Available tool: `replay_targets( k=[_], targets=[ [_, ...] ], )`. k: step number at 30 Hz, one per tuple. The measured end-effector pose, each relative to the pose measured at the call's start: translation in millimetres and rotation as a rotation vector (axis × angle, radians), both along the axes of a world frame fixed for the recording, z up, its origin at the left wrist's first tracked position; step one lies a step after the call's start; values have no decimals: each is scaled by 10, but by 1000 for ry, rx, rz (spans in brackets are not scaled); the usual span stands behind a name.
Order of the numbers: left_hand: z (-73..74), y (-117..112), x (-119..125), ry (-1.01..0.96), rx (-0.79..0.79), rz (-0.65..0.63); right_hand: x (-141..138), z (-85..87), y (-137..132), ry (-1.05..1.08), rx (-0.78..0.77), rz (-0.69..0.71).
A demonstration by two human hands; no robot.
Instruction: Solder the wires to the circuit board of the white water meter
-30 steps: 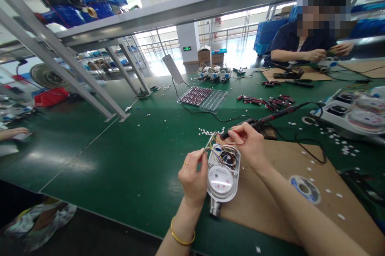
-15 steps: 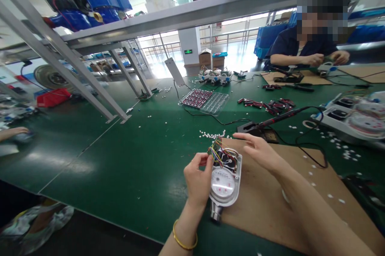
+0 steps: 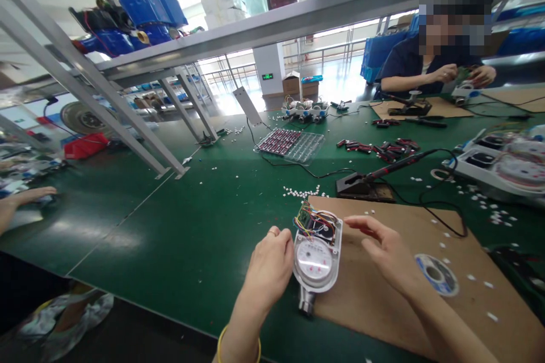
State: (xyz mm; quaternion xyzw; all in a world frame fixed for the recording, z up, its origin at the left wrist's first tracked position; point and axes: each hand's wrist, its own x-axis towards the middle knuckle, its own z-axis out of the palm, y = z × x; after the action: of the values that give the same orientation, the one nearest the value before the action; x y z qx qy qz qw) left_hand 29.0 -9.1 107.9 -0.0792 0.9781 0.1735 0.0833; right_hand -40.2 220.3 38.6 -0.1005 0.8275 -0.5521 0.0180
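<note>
A long green bench [image 3: 200, 226] runs across the room, smooth and slightly glossy, scattered with small white bits [image 3: 303, 190]. Grey metal struts [image 3: 128, 119] slant down onto it at the left and hold up a shelf overhead. Farther back lies a clear plastic tray [image 3: 292, 142] ribbed with rows of dark red parts, and to its right a loose heap of similar red and black pieces [image 3: 381, 148]. A soldering iron [image 3: 398, 163] rests in its black stand [image 3: 361, 187], its cord looping over the brown cardboard sheet [image 3: 383, 295] that covers the near right of the bench. A flat spool of solder [image 3: 436, 274] lies on that cardboard. Across the bench a co-worker in dark blue [image 3: 409, 59] has both hands on something small; another person's hand [image 3: 25, 198] rests at the far left edge.

The water meter [image 3: 315, 255] lies at the cardboard's left edge, a rounded white housing with a glass dial, a metal stub at its near end and a tangle of coloured wires [image 3: 313, 220] in its open top. The left hand [image 3: 270, 266] cups the meter's left side, fingers curled loosely against it; how firmly it grips I cannot quite tell from here. The right hand [image 3: 385, 252] sits just to the meter's right, fingers half open, fingertips close by the housing and holding nothing. Nothing stands between either hand and the meter.
</note>
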Motion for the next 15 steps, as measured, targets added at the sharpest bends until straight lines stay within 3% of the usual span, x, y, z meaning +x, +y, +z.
replay_targets(
  k=[2, 4, 7, 11, 15],
  targets=[
    [17, 70, 154, -17, -41, 68, 31, -22, 38, -16, -18, -11],
    [-63, 203, 293, 31, 38, 152, 64, -24, 64, -57, -65, -45],
    [-362, 430, 391, 254, 188, 160, 124, -5, 73, -113, -123, -124],
    [-773, 552, 304, 695, 178, 191, 212, -24, 84, -124, -140, -164],
    [-891, 496, 229, 838, 223, 198, 271, -234, 215, -49, -110, -136]
  ],
)
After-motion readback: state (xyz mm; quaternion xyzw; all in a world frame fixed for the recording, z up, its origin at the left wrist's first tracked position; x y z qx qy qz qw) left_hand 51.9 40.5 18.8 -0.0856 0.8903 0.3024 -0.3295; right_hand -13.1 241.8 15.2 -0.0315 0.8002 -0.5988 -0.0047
